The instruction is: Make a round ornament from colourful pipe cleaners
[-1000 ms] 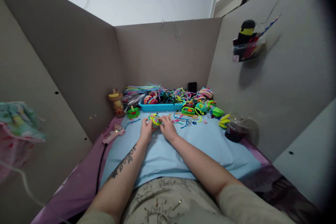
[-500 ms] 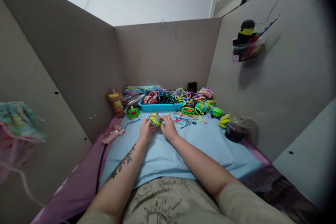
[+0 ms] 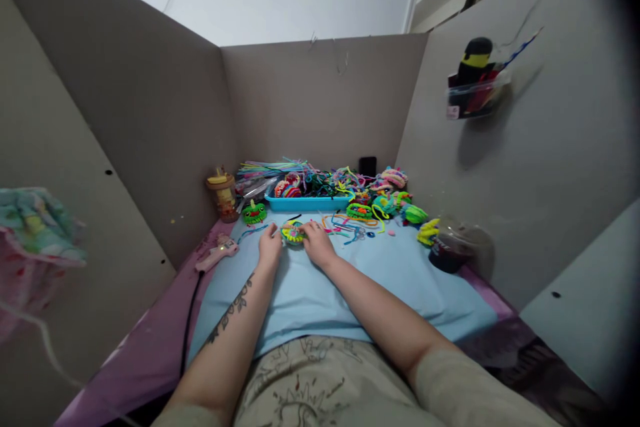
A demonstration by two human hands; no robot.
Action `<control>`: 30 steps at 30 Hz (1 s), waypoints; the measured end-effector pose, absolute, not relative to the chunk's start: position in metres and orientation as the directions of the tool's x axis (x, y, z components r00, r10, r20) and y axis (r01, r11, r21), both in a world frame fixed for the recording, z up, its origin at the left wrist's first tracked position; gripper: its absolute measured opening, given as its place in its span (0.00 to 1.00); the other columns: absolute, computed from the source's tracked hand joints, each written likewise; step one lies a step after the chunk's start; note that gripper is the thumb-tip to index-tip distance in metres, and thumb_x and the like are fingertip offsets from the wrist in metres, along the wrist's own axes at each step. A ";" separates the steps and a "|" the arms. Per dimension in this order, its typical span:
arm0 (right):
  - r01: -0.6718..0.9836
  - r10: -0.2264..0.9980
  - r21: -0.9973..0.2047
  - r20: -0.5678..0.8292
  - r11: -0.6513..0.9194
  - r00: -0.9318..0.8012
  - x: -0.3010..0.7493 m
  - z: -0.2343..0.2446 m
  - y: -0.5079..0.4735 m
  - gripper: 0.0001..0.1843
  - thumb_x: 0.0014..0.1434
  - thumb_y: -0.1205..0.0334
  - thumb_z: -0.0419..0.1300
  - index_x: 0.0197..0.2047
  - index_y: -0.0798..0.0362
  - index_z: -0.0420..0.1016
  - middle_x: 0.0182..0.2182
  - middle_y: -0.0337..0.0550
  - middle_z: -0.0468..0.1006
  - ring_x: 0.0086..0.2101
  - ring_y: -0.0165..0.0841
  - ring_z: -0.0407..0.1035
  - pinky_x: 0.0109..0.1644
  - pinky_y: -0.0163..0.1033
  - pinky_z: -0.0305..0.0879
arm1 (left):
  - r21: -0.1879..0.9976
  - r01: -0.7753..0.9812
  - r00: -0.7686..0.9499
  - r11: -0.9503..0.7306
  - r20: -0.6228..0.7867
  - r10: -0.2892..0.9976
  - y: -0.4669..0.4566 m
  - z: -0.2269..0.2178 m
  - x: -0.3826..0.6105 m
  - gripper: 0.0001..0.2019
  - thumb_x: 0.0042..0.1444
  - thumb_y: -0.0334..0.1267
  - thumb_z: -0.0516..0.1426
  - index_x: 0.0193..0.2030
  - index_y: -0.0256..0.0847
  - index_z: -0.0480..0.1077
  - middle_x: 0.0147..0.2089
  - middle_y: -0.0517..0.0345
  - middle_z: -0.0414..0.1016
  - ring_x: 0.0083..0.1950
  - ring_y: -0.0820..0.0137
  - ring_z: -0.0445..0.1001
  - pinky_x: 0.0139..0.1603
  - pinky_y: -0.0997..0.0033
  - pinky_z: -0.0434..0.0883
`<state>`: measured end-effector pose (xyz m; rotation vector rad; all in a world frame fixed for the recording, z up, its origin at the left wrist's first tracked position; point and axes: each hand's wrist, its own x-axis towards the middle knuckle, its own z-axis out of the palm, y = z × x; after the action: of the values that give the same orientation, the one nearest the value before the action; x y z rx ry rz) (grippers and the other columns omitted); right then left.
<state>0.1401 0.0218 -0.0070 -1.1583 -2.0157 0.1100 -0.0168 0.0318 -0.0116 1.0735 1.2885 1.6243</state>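
A small round fuzzy craft piece point(image 3: 293, 233), yellow and green with touches of pink, looks made of pipe cleaners and rests low over the blue cloth point(image 3: 320, 300). The fingers of my right hand point(image 3: 319, 245) are on its right edge, gripping it. My left hand point(image 3: 271, 247) is at its left side, a little apart, its fingers loosely bent with nothing visible in them. Right of my right hand lie scissors point(image 3: 356, 233), with loose coloured pipe-cleaner strands point(image 3: 345, 220) around them. Fine details of the piece are blurred.
Behind stands a blue tray point(image 3: 310, 204) heaped with coloured strands. A green fuzzy piece point(image 3: 255, 213) and a tumbler point(image 3: 223, 195) are at left, above a pink glue gun point(image 3: 219, 253). A dark-bottomed tub point(image 3: 447, 252) sits at right. Grey panels point(image 3: 320, 100) surround the table.
My left hand has come off the craft piece and moved slightly left. The piece has dropped a little and turned, and my right hand stays at its right edge.
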 end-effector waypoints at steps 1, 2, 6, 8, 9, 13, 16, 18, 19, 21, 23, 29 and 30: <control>0.698 0.761 -0.423 0.588 0.578 -0.274 0.138 -0.007 0.022 0.20 0.51 0.77 0.52 0.46 0.52 0.71 0.43 0.47 0.70 0.47 0.38 0.60 0.55 0.44 0.58 | 0.981 0.040 -0.410 -0.190 0.190 0.892 0.033 -0.012 -0.022 0.18 0.47 0.30 0.57 0.47 0.38 0.70 0.53 0.46 0.73 0.56 0.59 0.69 0.57 0.60 0.66; 0.699 0.761 -0.419 0.586 0.579 -0.279 0.136 -0.008 0.023 0.21 0.52 0.77 0.52 0.47 0.51 0.71 0.44 0.47 0.70 0.47 0.39 0.60 0.55 0.44 0.58 | 0.973 0.133 -0.449 -0.191 0.231 0.863 0.034 -0.011 -0.028 0.19 0.47 0.29 0.56 0.49 0.38 0.70 0.55 0.45 0.71 0.57 0.59 0.68 0.59 0.60 0.63; 0.647 0.743 -0.439 0.589 0.623 -0.317 0.127 -0.010 0.026 0.22 0.52 0.76 0.52 0.50 0.52 0.69 0.47 0.49 0.70 0.48 0.39 0.60 0.55 0.46 0.58 | 0.923 0.299 -0.240 -0.241 0.317 0.918 0.034 -0.008 -0.047 0.22 0.44 0.26 0.57 0.50 0.39 0.70 0.56 0.46 0.70 0.58 0.59 0.67 0.62 0.58 0.60; 0.595 0.724 -0.466 0.612 0.655 -0.318 0.127 -0.012 0.029 0.25 0.51 0.78 0.50 0.52 0.54 0.68 0.48 0.50 0.70 0.49 0.38 0.61 0.56 0.46 0.58 | 0.905 0.298 -0.091 -0.304 0.344 0.934 0.033 -0.007 -0.051 0.27 0.40 0.26 0.60 0.51 0.40 0.69 0.57 0.47 0.69 0.60 0.58 0.65 0.63 0.57 0.58; 0.572 0.720 -0.488 0.629 0.659 -0.294 0.129 -0.012 0.031 0.26 0.51 0.78 0.49 0.52 0.55 0.68 0.48 0.51 0.69 0.49 0.38 0.61 0.56 0.45 0.59 | 0.900 0.289 -0.047 -0.327 0.354 0.934 0.032 -0.006 -0.051 0.30 0.37 0.26 0.62 0.52 0.41 0.68 0.59 0.47 0.68 0.61 0.58 0.64 0.64 0.57 0.57; 0.565 0.758 -0.587 0.642 0.580 -0.112 0.143 -0.011 0.040 0.29 0.48 0.80 0.46 0.52 0.55 0.68 0.48 0.51 0.71 0.50 0.38 0.62 0.56 0.47 0.59 | 0.924 0.203 0.011 -0.325 0.329 0.944 0.032 -0.003 -0.050 0.37 0.29 0.25 0.65 0.53 0.41 0.68 0.61 0.45 0.64 0.64 0.55 0.59 0.66 0.56 0.52; 0.611 0.777 -0.537 0.589 0.581 -0.222 0.153 -0.008 0.049 0.26 0.47 0.76 0.52 0.51 0.53 0.69 0.48 0.48 0.71 0.51 0.40 0.62 0.58 0.50 0.56 | 0.934 0.137 0.080 -0.330 0.322 0.943 0.035 -0.001 -0.048 0.40 0.24 0.25 0.67 0.53 0.41 0.68 0.60 0.45 0.65 0.63 0.53 0.61 0.65 0.55 0.54; 0.606 0.749 -0.471 0.556 0.641 -0.361 0.155 -0.009 0.055 0.27 0.46 0.73 0.57 0.52 0.52 0.68 0.50 0.48 0.71 0.52 0.41 0.61 0.58 0.50 0.55 | 0.922 0.141 0.125 -0.359 0.344 0.931 0.037 0.000 -0.046 0.41 0.25 0.27 0.67 0.53 0.40 0.67 0.58 0.44 0.67 0.60 0.53 0.64 0.63 0.54 0.57; 0.591 0.732 -0.453 0.546 0.667 -0.408 0.155 -0.010 0.057 0.27 0.46 0.72 0.59 0.52 0.52 0.68 0.50 0.48 0.70 0.52 0.41 0.61 0.58 0.50 0.56 | 0.916 0.149 0.135 -0.374 0.355 0.925 0.037 0.000 -0.044 0.41 0.25 0.28 0.68 0.54 0.40 0.67 0.57 0.44 0.68 0.59 0.54 0.66 0.62 0.54 0.59; 0.560 0.719 -0.462 0.539 0.688 -0.438 0.153 -0.013 0.059 0.27 0.47 0.71 0.60 0.53 0.53 0.67 0.50 0.49 0.70 0.51 0.40 0.62 0.56 0.48 0.58 | 0.912 0.152 0.131 -0.381 0.363 0.922 0.036 0.000 -0.040 0.41 0.27 0.29 0.68 0.55 0.40 0.66 0.56 0.44 0.69 0.58 0.55 0.67 0.60 0.56 0.61; 0.540 0.724 -0.488 0.540 0.685 -0.429 0.151 -0.016 0.059 0.26 0.48 0.70 0.61 0.52 0.54 0.68 0.48 0.49 0.71 0.50 0.38 0.63 0.55 0.46 0.60 | 0.920 0.128 0.112 -0.371 0.358 0.927 0.034 -0.001 -0.037 0.41 0.28 0.30 0.68 0.55 0.40 0.65 0.55 0.44 0.69 0.57 0.56 0.68 0.60 0.57 0.61; 0.562 0.698 -0.434 0.568 0.704 -0.435 0.146 -0.018 0.051 0.20 0.52 0.67 0.61 0.51 0.54 0.70 0.45 0.48 0.73 0.47 0.38 0.65 0.54 0.46 0.60 | 0.900 0.146 0.089 -0.410 0.401 0.912 0.036 -0.011 -0.033 0.31 0.34 0.31 0.67 0.50 0.41 0.68 0.51 0.48 0.71 0.54 0.59 0.69 0.59 0.59 0.62; 0.573 0.699 -0.426 0.572 0.700 -0.429 0.146 -0.017 0.050 0.20 0.53 0.66 0.60 0.50 0.53 0.70 0.45 0.48 0.73 0.47 0.38 0.65 0.54 0.46 0.60 | 0.896 0.161 0.076 -0.414 0.407 0.910 0.036 -0.012 -0.033 0.29 0.35 0.31 0.66 0.48 0.41 0.69 0.50 0.49 0.72 0.53 0.59 0.69 0.59 0.59 0.62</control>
<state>0.1459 0.0503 -0.0174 -0.9664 -2.1505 0.2130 -0.0325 0.0361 -0.0120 1.6744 1.0750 1.3967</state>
